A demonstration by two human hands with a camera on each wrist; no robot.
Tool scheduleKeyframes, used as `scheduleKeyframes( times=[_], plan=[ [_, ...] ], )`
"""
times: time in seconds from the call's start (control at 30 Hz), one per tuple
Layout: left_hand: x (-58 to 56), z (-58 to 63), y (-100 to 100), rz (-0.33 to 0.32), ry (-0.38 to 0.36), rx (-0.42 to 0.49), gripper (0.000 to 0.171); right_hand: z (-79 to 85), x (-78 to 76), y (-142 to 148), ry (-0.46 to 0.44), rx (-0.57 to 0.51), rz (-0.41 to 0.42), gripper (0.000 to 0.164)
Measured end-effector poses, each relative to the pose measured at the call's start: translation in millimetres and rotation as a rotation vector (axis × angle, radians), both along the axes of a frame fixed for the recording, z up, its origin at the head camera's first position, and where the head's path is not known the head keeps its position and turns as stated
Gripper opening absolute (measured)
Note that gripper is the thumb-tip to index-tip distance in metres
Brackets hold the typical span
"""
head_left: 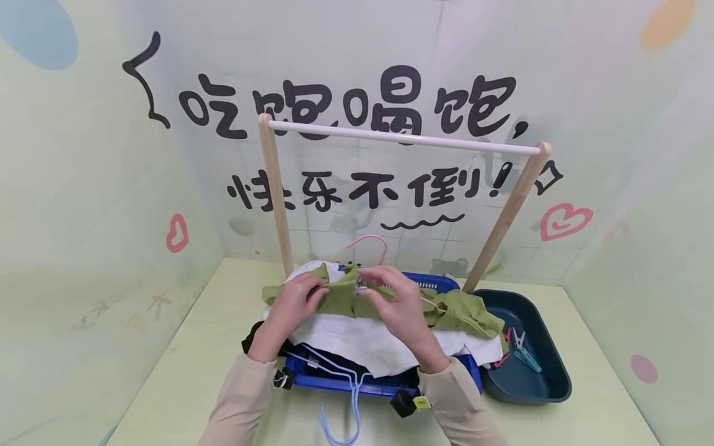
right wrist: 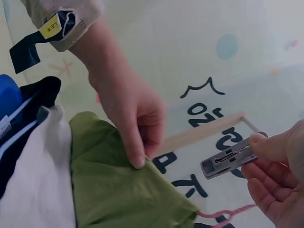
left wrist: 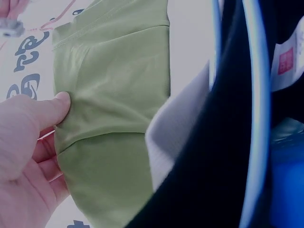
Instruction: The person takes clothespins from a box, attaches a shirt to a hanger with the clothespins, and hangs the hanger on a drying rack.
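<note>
A green garment (head_left: 340, 303) lies across a white garment (head_left: 357, 341), and a pink hanger (right wrist: 230, 212) comes out at its upper edge. At the left part of that edge, my left hand (head_left: 295, 303) pinches the green cloth between thumb and fingers. Its thumb lies on the cloth in the left wrist view, with the fingers partly hidden behind. Above the cloth, my right hand (head_left: 398, 303) holds a grey clothespin (right wrist: 232, 156) by one end between thumb and fingers. In the right wrist view the clothespin is apart from the green cloth.
The clothes lie over a blue basket (head_left: 379, 390). Light blue hangers (head_left: 355, 402) stick out at its front. To the right stands a dark teal basin (head_left: 560, 378) with several clips (head_left: 527, 359). Behind rises a wooden rack with a white bar (head_left: 401, 136).
</note>
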State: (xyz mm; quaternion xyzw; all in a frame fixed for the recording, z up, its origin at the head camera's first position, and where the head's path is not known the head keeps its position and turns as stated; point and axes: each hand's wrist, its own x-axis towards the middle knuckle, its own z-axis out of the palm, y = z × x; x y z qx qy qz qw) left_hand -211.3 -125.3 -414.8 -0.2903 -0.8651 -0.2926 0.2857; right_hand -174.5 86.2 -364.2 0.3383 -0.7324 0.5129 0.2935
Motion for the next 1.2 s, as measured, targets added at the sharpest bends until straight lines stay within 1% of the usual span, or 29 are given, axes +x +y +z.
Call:
scheduleKeyframes(
  times=[0.13,0.23,0.43,0.67,0.8,1.0,1.2],
  plan=[
    [-0.3,0.6,1,0.001,0.003,-0.005,0.008,-6.1,-9.5,-12,0.045,-0.015,0.005,0.029],
    [-1.1,0.5,2,-0.006,0.015,-0.004,0.009,-10.4,-15.9,-19,0.074,-0.027,-0.011,0.027],
    [-1.4,-0.2,3,-0.018,0.032,-0.003,0.009,-16.9,-24.6,-26,0.081,-0.028,-0.040,0.025],
    [-1.3,0.1,3,-0.029,0.047,0.002,0.010,-15.9,-26.1,-32,0.159,0.076,-0.093,0.026],
    [-1.7,-0.5,1,-0.036,0.068,0.003,0.011,-16.5,-26.1,-34,0.178,0.133,-0.123,0.025],
    [-1.5,-1.7,0,-0.040,0.085,0.014,0.012,-19.0,-27.2,-37,0.175,0.184,-0.133,0.023],
    [-1.0,-1.4,-1,-0.043,0.057,0.020,0.011,-22.7,-27.2,-38,0.149,0.223,-0.151,0.027]
  ],
)
